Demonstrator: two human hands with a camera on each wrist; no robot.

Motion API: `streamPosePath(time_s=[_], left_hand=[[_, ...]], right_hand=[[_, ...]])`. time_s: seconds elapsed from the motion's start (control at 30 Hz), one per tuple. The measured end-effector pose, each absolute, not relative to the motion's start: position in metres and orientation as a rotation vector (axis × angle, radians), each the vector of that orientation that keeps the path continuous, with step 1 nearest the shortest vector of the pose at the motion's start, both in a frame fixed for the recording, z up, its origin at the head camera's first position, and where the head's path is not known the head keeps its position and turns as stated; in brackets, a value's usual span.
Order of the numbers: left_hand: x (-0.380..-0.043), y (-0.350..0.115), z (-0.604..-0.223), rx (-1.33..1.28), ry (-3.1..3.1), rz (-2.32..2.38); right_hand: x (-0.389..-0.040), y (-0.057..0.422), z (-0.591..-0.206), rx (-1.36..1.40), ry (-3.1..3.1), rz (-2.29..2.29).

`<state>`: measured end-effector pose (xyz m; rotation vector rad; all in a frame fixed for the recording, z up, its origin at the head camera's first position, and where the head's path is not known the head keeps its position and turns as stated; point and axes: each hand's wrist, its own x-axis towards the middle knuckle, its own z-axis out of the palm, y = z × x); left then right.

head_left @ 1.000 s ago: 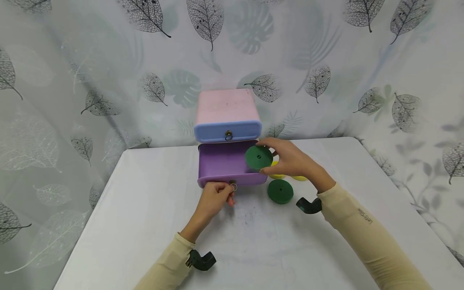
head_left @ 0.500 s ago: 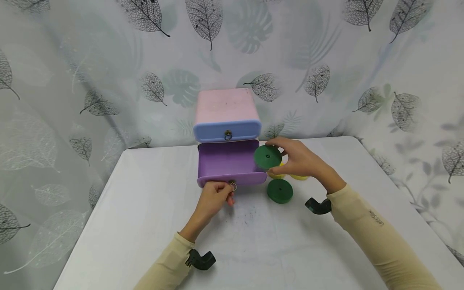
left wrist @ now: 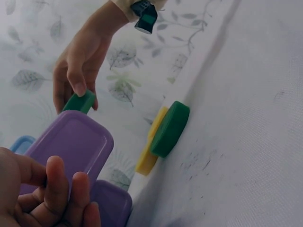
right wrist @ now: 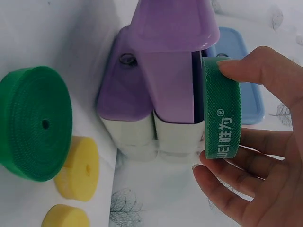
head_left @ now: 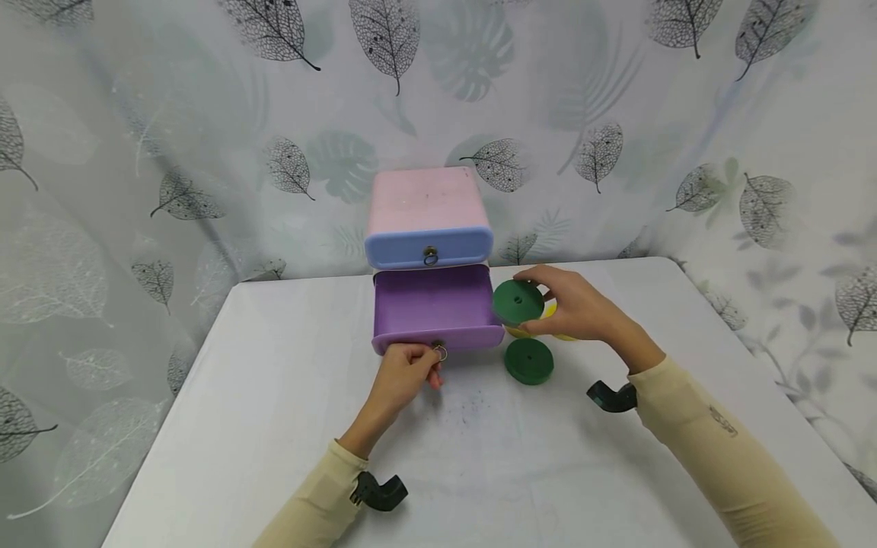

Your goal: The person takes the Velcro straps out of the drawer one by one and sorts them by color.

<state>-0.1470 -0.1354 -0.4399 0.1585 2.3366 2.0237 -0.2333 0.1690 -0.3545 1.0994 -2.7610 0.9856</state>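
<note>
My right hand (head_left: 582,306) holds a roll of green tape (head_left: 517,302) above the table, beside the right wall of the pulled-out purple drawer (head_left: 438,338). White lettering shows on the roll's edge in the right wrist view, with the thumb on one side and fingers on the other. At the drawer's front, my left hand (head_left: 400,374) pinches the small metal ring pull (head_left: 441,352). A second green roll (head_left: 529,361) lies flat on the table, right of the drawer. Behind it are two yellow rolls (right wrist: 85,168), partly hidden by the right hand in the head view.
Above the purple drawer sits a shut blue drawer (head_left: 430,248) under a pink top (head_left: 428,196). Another purple drawer (right wrist: 123,90) shows below in the right wrist view. The cabinet stands near the back edge of the white table (head_left: 274,365), before a leaf-print curtain (head_left: 438,99).
My right hand has moved right with the green tape roll, from over the drawer's right side to just outside it. The left hand stays at the ring pull.
</note>
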Motion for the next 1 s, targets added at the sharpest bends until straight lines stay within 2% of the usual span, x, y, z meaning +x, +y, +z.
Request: streamPosePath(time_s=[0.23,0.5,1.0], left_hand=[[-0.145,-0.134,-0.437,0.122,2.339,2.021],[-0.131,-0.129,-0.407,0.104,2.354,2.009],[-0.132,-0.129,-0.408,0.105,2.345,2.016]], right_hand=[[-0.23,0.179,-0.363,1.043,-2.807,0.994],[-0.228,0.192,-0.372,0.979,-2.813,1.035],[-0.221,0.212,-0.386,0.948,-2.8,1.052]])
